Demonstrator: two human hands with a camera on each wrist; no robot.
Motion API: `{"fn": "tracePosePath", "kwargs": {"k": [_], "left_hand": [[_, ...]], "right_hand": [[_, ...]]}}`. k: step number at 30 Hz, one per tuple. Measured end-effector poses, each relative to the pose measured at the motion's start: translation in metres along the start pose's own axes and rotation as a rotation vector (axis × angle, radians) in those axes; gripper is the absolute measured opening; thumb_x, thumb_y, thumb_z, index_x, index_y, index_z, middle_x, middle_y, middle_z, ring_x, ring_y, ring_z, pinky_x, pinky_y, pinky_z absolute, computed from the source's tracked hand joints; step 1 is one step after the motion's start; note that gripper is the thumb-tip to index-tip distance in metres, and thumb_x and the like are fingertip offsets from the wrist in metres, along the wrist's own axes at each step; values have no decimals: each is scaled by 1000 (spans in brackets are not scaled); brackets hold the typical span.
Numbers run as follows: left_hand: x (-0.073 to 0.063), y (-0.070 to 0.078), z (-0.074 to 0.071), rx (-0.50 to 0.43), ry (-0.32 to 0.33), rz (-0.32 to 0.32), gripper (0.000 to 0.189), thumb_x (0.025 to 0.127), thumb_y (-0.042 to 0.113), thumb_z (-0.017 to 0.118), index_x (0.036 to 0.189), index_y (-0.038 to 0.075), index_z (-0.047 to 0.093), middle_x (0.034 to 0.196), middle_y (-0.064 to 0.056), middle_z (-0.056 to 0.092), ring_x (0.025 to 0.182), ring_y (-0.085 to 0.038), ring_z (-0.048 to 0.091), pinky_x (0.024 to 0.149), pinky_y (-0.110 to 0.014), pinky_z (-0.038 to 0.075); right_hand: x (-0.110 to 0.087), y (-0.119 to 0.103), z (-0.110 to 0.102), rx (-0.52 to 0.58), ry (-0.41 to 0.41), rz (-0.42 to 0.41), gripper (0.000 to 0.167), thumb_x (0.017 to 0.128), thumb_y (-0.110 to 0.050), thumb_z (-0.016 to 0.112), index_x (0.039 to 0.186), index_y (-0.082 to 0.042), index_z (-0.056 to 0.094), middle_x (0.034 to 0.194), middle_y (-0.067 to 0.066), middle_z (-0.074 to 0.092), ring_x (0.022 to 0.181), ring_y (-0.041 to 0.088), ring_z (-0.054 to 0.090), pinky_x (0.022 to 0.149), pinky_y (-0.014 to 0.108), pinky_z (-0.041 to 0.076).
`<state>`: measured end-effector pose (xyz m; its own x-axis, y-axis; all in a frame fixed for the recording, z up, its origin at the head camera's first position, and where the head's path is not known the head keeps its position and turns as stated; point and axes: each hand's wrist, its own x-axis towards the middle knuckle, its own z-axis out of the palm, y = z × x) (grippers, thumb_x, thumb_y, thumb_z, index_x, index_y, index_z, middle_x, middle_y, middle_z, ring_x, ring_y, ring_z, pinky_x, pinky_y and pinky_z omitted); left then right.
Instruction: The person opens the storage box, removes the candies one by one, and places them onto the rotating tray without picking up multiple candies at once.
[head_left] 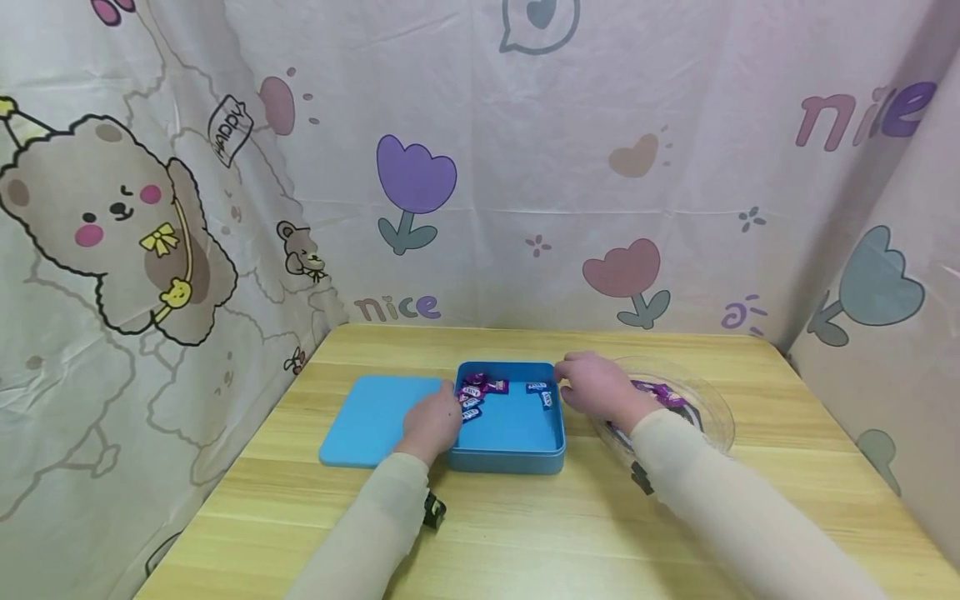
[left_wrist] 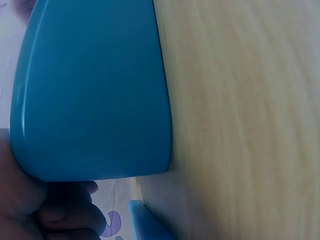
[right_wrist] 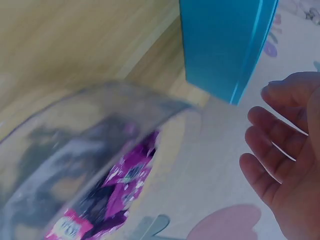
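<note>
A blue rectangular tin (head_left: 506, 461) stands uncovered on the table, with several small wrapped candies (head_left: 471, 402) along its left side and blue-wrapped ones (head_left: 547, 400) toward the right. My left hand (head_left: 433, 423) grips the tin's left wall near the rim; in the left wrist view its curled fingers (left_wrist: 75, 217) sit beside the outer wall. At the right rim is my right hand (head_left: 600, 387), its fingers relaxed and holding nothing. The right wrist view shows these fingers (right_wrist: 270, 142) spread beside the tin (right_wrist: 217, 47).
Left of the tin lies a flat blue lid (head_left: 367, 425), partly behind the left hand. On the right, under the right forearm, a clear round bowl (head_left: 716, 400) contains purple and dark wrapped candies (head_left: 663, 393). A patterned cloth (head_left: 510, 275) hangs behind the wooden table (head_left: 525, 542).
</note>
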<state>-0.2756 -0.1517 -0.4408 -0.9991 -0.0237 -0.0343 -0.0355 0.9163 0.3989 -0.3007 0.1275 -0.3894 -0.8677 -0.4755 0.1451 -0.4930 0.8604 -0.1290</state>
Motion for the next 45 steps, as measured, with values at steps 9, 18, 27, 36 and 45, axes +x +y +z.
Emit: {"fn": "tracePosePath", "kwargs": {"k": [9,18,27,36,45], "left_hand": [[1,1,0,29,5,19,46,107,21,40,149,1,41,112,-17,67,81,-27,62,69,-48,55],[2,-1,1,36,7,25,46,107,21,40,149,1,41,107,-16,68,76,-25,60,66,-44,54],[1,0,0,30,0,14,48,108,22,39,151,2,39,119,-17,67,81,-26,60,69,-46,55],[0,1,0,24,-2,7,48,108,21,38,152,2,39,112,-17,67,76,-25,58,62,-43,52],[1,1,0,24,-2,-4,48,108,21,38,152,3,39,115,-17,67,79,-26,59,67,-45,53]], "right_hand": [[18,-23,16,-107,-59,-5,23,94,-19,71,116,-17,76,110,0,70,99,21,57,85,38,55],[27,-35,35,-292,-69,-89,17,97,-15,65,107,-17,78,99,-1,73,91,21,60,77,37,52],[32,-44,49,-465,-133,-60,13,98,-25,69,101,-16,78,90,2,74,83,23,59,79,40,52],[36,-45,55,-459,-183,-52,16,97,-29,71,104,-15,77,92,4,74,86,25,67,86,45,55],[35,-46,53,-415,-179,-56,13,98,-26,70,104,-16,76,88,3,74,82,22,68,86,45,55]]}}
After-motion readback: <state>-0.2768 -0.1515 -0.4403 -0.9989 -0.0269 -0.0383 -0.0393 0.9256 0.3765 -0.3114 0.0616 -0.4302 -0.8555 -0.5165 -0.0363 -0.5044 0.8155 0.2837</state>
